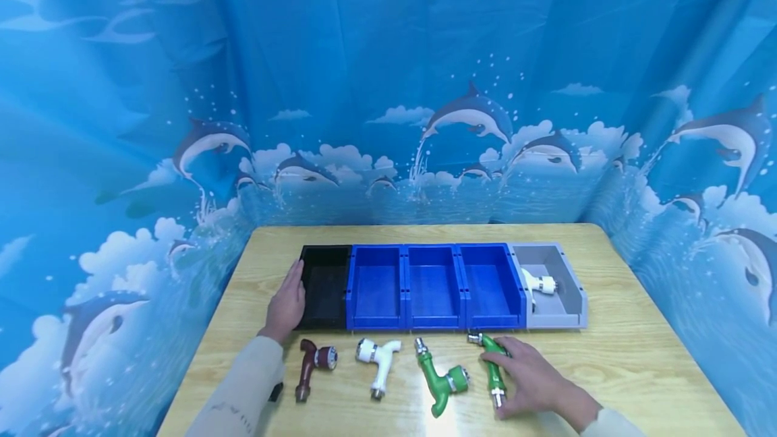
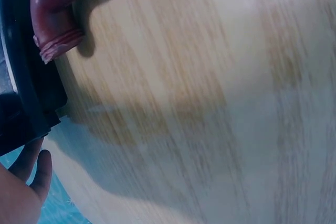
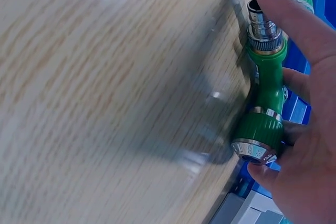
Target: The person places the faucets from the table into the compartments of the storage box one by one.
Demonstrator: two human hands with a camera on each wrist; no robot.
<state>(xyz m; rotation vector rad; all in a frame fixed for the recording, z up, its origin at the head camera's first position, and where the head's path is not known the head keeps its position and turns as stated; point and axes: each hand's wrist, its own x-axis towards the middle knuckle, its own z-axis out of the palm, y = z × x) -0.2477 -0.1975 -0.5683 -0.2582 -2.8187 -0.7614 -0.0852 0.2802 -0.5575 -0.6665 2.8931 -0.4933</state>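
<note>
Rightmost glossy green tap with chrome ends (image 1: pixel 494 375) lies on wood-grain counter (image 1: pixel 637 363), right hand (image 1: pixel 534 375) part-curled round it (firmness unclear), probably stiff, lightish, slick, best gripped mid-body; farther off, left hand (image 1: pixel 285 305), fingers straight, holding nothing, sits against black plastic bin (image 1: pixel 322 324).

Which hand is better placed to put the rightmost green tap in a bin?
Probably the right hand: it is at the rightmost green tap, while the left hand is well away, beside the black bin.
</note>
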